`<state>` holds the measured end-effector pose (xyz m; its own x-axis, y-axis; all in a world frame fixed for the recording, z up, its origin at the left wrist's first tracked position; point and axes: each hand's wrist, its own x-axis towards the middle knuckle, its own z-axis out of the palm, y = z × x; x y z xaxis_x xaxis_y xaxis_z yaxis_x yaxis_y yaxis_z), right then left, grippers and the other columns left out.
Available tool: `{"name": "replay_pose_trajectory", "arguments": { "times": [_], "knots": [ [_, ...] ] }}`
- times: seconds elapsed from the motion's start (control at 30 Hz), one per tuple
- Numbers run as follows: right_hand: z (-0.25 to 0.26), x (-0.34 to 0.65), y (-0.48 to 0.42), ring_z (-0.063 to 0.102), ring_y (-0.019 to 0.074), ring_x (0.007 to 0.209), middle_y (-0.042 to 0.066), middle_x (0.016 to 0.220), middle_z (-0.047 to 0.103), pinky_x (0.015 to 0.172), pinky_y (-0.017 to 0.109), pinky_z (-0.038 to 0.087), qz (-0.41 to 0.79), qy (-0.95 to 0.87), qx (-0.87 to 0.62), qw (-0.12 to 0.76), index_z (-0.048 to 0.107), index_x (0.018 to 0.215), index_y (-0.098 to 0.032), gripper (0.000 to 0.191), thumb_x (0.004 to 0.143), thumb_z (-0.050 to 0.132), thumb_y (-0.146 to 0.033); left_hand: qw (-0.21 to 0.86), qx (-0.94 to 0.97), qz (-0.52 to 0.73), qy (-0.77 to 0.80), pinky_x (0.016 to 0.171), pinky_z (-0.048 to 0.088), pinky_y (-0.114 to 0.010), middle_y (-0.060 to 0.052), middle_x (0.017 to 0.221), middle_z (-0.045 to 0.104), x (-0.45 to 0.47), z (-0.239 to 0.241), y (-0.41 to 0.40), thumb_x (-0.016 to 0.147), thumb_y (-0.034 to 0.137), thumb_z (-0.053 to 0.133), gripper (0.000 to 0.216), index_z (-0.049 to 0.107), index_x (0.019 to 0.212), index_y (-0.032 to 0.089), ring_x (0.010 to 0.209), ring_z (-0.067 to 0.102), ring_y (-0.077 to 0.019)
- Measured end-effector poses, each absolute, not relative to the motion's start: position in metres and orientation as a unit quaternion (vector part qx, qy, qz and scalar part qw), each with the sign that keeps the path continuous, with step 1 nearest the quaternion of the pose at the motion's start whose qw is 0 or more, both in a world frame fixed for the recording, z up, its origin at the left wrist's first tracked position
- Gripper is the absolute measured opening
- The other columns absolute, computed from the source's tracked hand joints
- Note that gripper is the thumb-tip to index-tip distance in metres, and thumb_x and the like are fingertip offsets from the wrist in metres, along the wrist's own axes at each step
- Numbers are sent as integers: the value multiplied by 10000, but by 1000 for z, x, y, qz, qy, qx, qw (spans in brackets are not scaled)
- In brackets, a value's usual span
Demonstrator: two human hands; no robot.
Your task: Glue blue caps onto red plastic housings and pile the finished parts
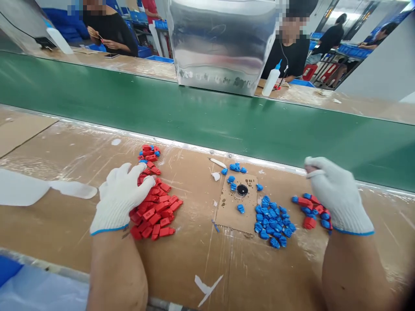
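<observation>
Head view:
- Left hand (121,196), in a white knit glove with a blue cuff, is laid flat on the heap of small red plastic pieces (158,211). Fingers are extended, close together, nothing clamped. The heap sits on the left of the tape-covered cardboard tabletop (194,263) and stretches away toward the belt.
- Right hand (337,194), same kind of glove, is seen from the back, with its fingers curled down. Whether anything is gripped cannot be told. It is held over a small cluster of joined red-and-blue pieces (308,211), which is partly covered by the palm.
- A heap of small blue plastic pieces (272,220) is found between the hands, nearer the right one and just beside the cluster.
- A brown cardboard square (231,211) is placed left of the blue heap, and a black round disc (242,189) is seen on it. A few loose blue pieces are scattered on and behind the square.
- A green conveyor belt (194,112) runs behind the tabletop.
- A silver foil bag (223,43) and a white squeeze bottle (271,80) are seen at the belt's far side.
- Other people are seated beyond the belt, well apart from both hands.
</observation>
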<state>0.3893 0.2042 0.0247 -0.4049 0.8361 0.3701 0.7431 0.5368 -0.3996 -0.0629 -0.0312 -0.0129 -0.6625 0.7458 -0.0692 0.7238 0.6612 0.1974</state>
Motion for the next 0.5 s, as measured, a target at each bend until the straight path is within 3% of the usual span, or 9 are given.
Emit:
{"name": "replay_pose_trajectory", "arguments": {
  "times": [0.13, 0.3, 0.5],
  "knots": [
    [21, 382, 206, 665, 241, 664, 20, 739, 706, 601, 340, 467, 120, -885, -412, 180, 645, 795, -253, 102, 873, 596, -209, 104, 389, 91, 911, 1130, 471, -736, -268, 1596, 561, -73, -2, -24, 1005, 528, 426, 700, 579, 1569, 144, 1476, 510, -563],
    [34, 391, 211, 745, 238, 739, 65, 844, 801, 640, 328, 522, 149, -874, -433, 163, 676, 779, -256, 174, 908, 602, -166, 125, 457, 45, 879, 1110, 533, -568, -171, 1583, 619, -87, -1, -10, 934, 514, 512, 600, 695, 1445, 256, 1373, 635, -434],
    [45, 397, 206, 772, 258, 782, 66, 877, 821, 673, 343, 548, 149, -864, -455, 153, 692, 751, -258, 181, 885, 632, -154, 112, 520, 32, 846, 1060, 553, -530, -179, 1443, 684, -57, -12, -13, 985, 467, 446, 519, 707, 1346, 202, 1310, 656, -393]
  ]
}}
